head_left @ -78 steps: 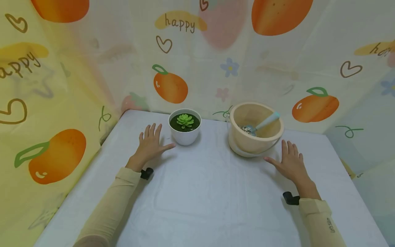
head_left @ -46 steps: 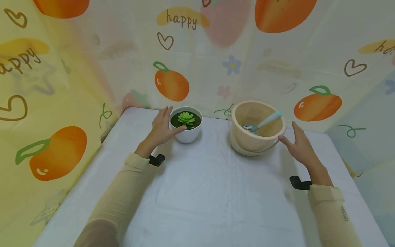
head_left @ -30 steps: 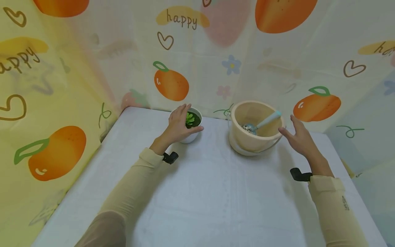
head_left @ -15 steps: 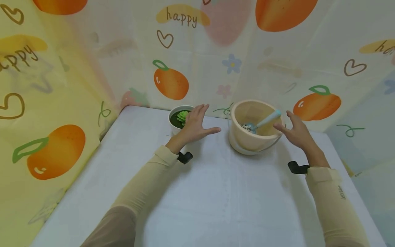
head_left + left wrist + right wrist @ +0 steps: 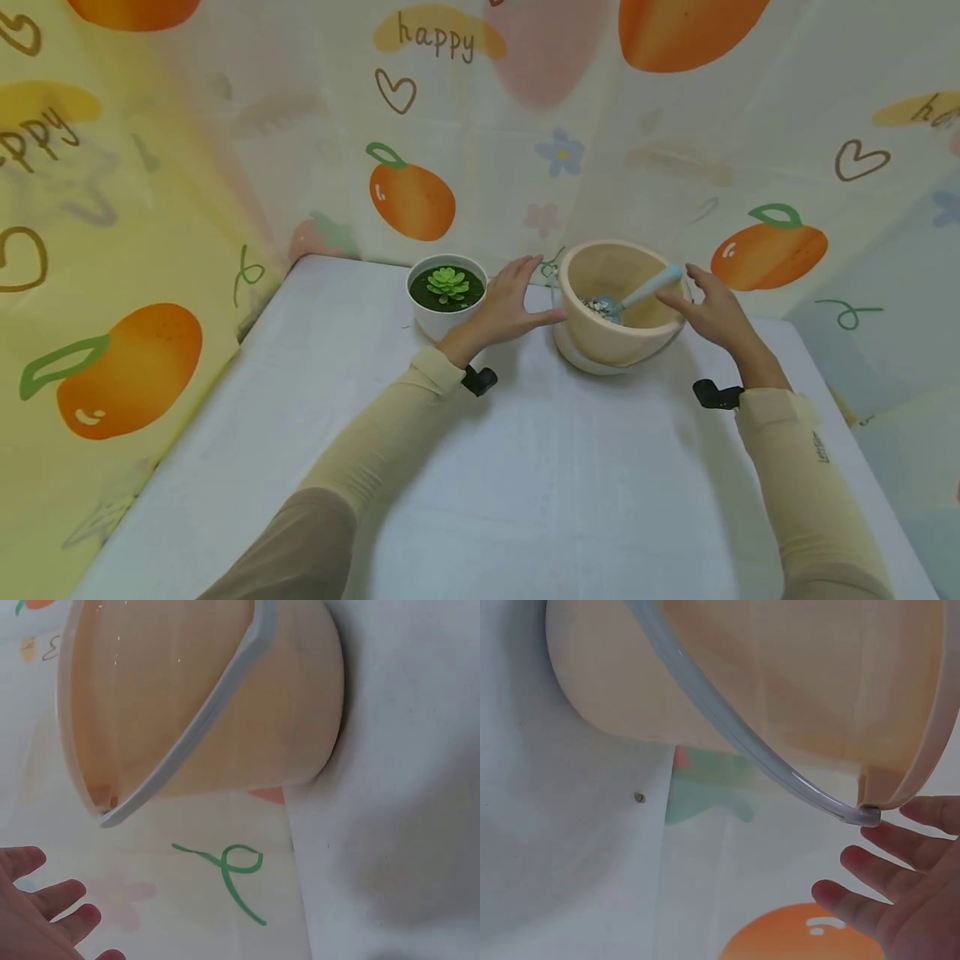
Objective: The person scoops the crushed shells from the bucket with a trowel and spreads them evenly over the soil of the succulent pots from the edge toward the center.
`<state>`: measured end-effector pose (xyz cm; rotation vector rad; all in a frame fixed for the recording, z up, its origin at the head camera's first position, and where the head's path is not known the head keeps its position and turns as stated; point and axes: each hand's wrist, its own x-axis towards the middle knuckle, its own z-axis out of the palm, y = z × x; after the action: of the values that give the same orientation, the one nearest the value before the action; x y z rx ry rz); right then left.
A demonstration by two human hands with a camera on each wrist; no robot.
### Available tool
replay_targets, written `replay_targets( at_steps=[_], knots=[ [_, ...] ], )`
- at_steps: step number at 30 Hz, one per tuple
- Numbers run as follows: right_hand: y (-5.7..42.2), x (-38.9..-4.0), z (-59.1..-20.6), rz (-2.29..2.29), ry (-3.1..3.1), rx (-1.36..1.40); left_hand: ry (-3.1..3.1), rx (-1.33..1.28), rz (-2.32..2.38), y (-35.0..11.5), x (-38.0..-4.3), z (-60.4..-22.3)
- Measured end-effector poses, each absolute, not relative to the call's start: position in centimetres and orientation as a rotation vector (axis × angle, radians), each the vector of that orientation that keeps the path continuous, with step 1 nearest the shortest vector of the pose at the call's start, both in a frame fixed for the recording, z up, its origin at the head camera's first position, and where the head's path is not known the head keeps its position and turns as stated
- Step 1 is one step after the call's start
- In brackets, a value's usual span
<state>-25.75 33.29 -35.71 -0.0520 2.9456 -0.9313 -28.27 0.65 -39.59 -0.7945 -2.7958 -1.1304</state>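
Note:
A cream bucket (image 5: 600,346) with a grey-white handle (image 5: 735,727) hanging down its front stands at the back of the table. Inside it a tool with a light blue handle (image 5: 652,286) leans against the rim, its head among small greyish bits. My left hand (image 5: 510,308) is spread just left of the bucket, thumb tip close to its wall. On the other side my right hand (image 5: 712,312) has its fingers extended; in the right wrist view the fingertips (image 5: 855,859) are right at the rim and handle joint. Neither hand grips anything.
Behind my left wrist stands a white pot (image 5: 435,321) with a green succulent (image 5: 447,285) in dark soil. A fruit-printed curtain (image 5: 480,167) rises behind the white-covered table (image 5: 540,483). A tiny dark speck (image 5: 640,797) lies beside the bucket.
My left hand has travelled right, from the pot's left side across its front to the bucket. The right hand has moved up to the bucket's right side. Bucket and pot stay put.

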Motion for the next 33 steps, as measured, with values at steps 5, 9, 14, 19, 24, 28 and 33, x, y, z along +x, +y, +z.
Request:
replay_targets(
  at_steps=[5,9,14,19,24,28,33],
  knots=[
    [33.4,-26.1,-35.7,-0.95,2.951,-0.04,-2.813,-0.794,-1.138,1.8,-28.6,-39.7],
    [33.5,-26.5,-35.9,-0.955,2.974,-0.037,-2.82,-0.804,-1.16,2.5,-28.9,-39.9],
    [33.5,-27.0,-36.2,-0.988,3.038,-0.056,-2.801,-0.808,-1.218,3.1,-29.2,-40.5],
    [33.2,-27.0,-36.2,-1.039,3.108,-0.028,-2.798,-0.804,-1.255,3.6,-29.4,-40.8],
    [32.8,-27.0,-36.0,-1.049,3.144,-0.018,-2.804,-0.792,-1.276,4.1,-29.7,-41.1],
    [32.2,-27.1,-35.7,-1.057,3.19,-0.044,-2.794,-0.774,-1.293,4.5,-29.9,-41.3],
    [31.0,-27.3,-35.3,-1.091,3.26,-0.065,-2.78,-0.749,-1.337,4.7,-30.1,-41.7]
  ],
)
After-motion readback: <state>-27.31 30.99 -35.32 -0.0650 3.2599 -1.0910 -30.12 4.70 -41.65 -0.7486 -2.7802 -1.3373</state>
